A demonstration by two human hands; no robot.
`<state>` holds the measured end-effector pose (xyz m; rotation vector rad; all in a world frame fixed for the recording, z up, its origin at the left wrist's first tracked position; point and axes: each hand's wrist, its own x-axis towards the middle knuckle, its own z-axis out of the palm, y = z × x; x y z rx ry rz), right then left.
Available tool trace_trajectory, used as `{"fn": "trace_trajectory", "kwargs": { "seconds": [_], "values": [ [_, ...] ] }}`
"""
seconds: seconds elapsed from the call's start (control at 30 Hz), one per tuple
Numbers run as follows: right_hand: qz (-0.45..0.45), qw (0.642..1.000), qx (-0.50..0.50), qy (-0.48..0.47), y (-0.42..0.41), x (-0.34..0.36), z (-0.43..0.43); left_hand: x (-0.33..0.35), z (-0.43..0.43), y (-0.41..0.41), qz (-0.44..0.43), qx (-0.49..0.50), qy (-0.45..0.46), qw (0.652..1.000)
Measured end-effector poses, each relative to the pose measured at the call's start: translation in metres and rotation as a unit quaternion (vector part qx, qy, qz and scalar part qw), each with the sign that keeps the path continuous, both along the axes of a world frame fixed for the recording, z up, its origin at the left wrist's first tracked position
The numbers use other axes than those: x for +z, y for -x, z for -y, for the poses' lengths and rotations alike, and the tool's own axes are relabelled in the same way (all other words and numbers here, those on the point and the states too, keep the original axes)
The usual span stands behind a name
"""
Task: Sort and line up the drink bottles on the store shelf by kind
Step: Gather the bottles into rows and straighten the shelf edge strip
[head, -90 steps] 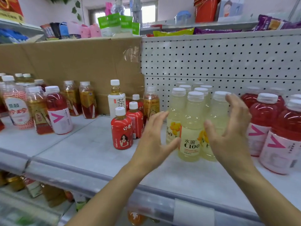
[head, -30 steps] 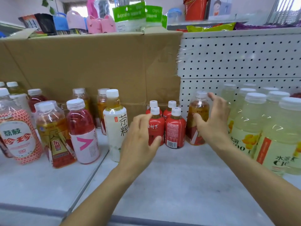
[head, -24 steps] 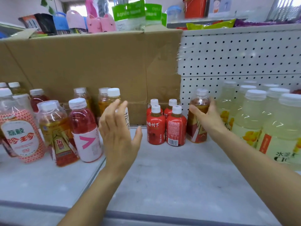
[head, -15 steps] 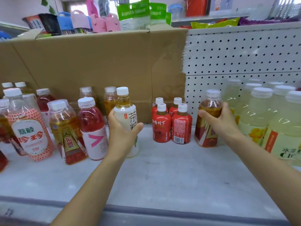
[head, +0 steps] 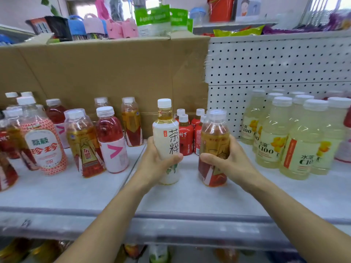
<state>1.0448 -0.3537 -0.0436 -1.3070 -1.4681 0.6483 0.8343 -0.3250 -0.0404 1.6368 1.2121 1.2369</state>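
My left hand (head: 156, 164) grips a white-labelled tea bottle (head: 167, 137) with a white cap, held upright near the shelf's middle. My right hand (head: 226, 164) grips an amber tea bottle (head: 214, 139) with a red lower label, upright just right of it. Behind them stand small red bottles (head: 187, 137). A block of pale yellow C100 bottles (head: 296, 141) fills the right side. Mixed red and amber bottles (head: 112, 141) stand at the left, including a bottle with a red-dotted label (head: 42, 147).
A cardboard box (head: 106, 73) stands behind the left and middle bottles, a white pegboard (head: 275, 65) behind the right ones. The grey shelf (head: 190, 198) ends in a front rail below my wrists. More bottles show on the lower shelf.
Both hands have closed round their bottles and drawn them forward and closer together, away from the back row. The view has shifted left since the yellow bottles were handled.
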Motion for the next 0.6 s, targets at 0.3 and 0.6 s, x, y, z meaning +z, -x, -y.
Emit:
{"fn": "trace_trajectory", "kwargs": {
  "seconds": [0.3,0.6],
  "values": [
    [-0.015,0.998,0.039,-0.051,0.022,0.004,0.056,-0.001,0.08,-0.001,0.111,0.056,-0.058,0.991],
    [0.003,0.994,0.077,-0.071,0.068,0.012,0.093,-0.01,0.135,0.039,0.15,0.111,-0.07,0.98]
  ]
}}
